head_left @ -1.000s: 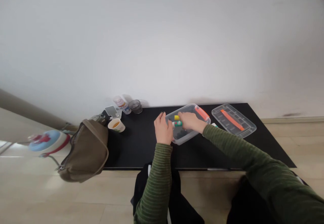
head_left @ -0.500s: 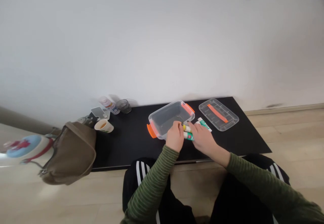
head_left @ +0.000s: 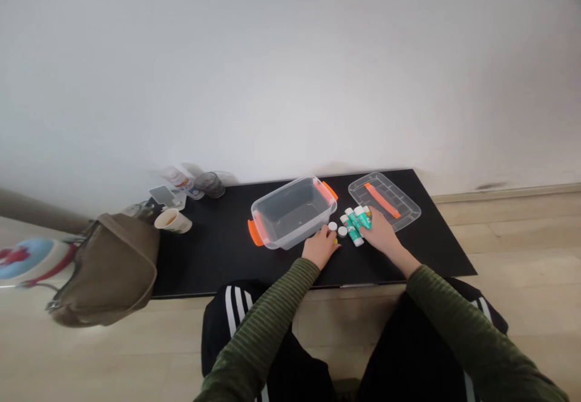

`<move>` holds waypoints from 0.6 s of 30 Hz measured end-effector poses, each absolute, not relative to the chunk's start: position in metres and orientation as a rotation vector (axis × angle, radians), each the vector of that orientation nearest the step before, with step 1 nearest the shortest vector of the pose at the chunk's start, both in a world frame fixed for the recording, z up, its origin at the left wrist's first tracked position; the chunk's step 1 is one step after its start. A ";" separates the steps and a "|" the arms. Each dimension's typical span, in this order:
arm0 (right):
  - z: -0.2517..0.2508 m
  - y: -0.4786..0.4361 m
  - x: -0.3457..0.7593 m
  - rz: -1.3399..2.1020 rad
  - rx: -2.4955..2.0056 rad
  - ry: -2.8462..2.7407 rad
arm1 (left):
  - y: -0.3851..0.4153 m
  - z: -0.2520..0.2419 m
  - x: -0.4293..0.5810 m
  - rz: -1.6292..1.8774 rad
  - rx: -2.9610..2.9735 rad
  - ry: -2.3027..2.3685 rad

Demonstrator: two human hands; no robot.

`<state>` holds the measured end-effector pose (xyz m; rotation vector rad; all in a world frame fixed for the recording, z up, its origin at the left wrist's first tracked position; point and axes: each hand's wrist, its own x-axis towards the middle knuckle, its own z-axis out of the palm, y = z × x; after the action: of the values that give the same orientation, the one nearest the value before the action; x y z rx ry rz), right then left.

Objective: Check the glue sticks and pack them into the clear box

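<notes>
My left hand [head_left: 320, 247] is closed at the front right corner of the clear plastic box [head_left: 284, 241]. Its fingers curl round a small white-and-yellow tube, mostly hidden by them. Beside them are a round white top [head_left: 333, 226] and a second round white top [head_left: 342, 231]. My right hand [head_left: 381, 230] is closed on green glue sticks with white caps [head_left: 362, 215], bunched near the lid. Another green glue stick [head_left: 353, 232] lies on the black table just left of these fingers.
The clear lid with an orange handle [head_left: 384, 201] lies at the right on the black table [head_left: 436, 238]. A paper cup of drink [head_left: 173, 221], a dark glass [head_left: 210, 184], a bottle [head_left: 184, 181] and a brown bag [head_left: 109, 269] are at the left. A wall stands behind.
My hands were together, holding tubes before the box; now they are apart. The left is low by the white tops, the right beside the lid with glue sticks. The view has shifted slightly.
</notes>
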<state>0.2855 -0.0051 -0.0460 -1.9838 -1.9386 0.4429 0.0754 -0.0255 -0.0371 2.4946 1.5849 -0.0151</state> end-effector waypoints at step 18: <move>-0.050 -0.015 0.271 0.131 -1.981 -2.075 | -0.028 -0.035 0.084 0.043 2.382 1.753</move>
<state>0.2711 -0.0146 -0.0499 -1.9806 -2.0745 0.1305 0.0838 -0.0277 -0.0352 2.3818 1.7529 0.0429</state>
